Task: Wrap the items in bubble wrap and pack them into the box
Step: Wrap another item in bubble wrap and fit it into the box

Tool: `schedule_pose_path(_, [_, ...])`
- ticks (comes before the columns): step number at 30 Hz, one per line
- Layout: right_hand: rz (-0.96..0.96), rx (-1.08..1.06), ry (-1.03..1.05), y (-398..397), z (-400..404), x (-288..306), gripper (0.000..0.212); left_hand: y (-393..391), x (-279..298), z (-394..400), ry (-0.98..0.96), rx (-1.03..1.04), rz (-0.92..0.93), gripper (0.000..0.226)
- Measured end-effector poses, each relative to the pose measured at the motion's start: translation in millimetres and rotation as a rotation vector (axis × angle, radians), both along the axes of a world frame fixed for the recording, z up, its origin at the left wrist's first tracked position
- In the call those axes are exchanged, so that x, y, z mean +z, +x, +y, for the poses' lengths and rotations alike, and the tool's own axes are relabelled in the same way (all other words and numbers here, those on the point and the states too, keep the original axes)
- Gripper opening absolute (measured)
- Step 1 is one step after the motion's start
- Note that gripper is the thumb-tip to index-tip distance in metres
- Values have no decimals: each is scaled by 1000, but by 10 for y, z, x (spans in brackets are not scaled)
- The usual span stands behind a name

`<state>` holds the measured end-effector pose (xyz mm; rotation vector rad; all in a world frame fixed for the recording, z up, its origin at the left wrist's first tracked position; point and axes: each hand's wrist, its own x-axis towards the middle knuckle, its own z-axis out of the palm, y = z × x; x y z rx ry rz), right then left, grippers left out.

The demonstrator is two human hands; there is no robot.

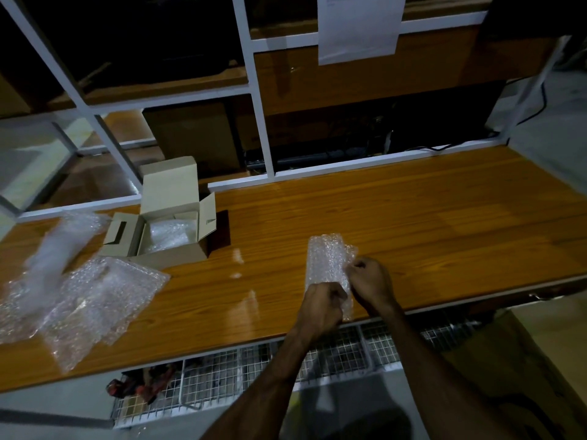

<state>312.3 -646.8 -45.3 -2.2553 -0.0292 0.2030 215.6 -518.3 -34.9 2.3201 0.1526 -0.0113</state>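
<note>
A bundle of bubble wrap (327, 258) stands just above the front edge of the wooden table, held by both hands. My left hand (322, 304) grips its lower left side with curled fingers. My right hand (370, 281) pinches its right edge. Whatever is inside the wrap is hidden. An open cardboard box (171, 236) sits at the table's left rear, lid flaps up, with a bubble-wrapped piece (166, 235) lying inside it.
Loose bubble-wrap sheets (92, 293) are spread over the table's left end, with a roll of it (60, 246) behind them. The wooden table (413, 217) backs onto a white shelf frame (263, 122) with cartons. Wire mesh baskets (317, 357) hang under the front edge.
</note>
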Motion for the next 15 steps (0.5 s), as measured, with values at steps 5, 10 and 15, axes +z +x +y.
schedule_pose_path(5, [-36, 40, -72, -16, 87, -70, 53, -34, 71, 50, 57, 138, -118, 33])
schedule_pose_path(10, [-247, 159, -200, -126, 89, -141, 81, -8, -13, 312, 467, -139, 67, 58])
schedule_pose_path(15, [-564, 670, -414, -21, 213, -88, 85, -30, -102, 389, 433, -192, 122, 68])
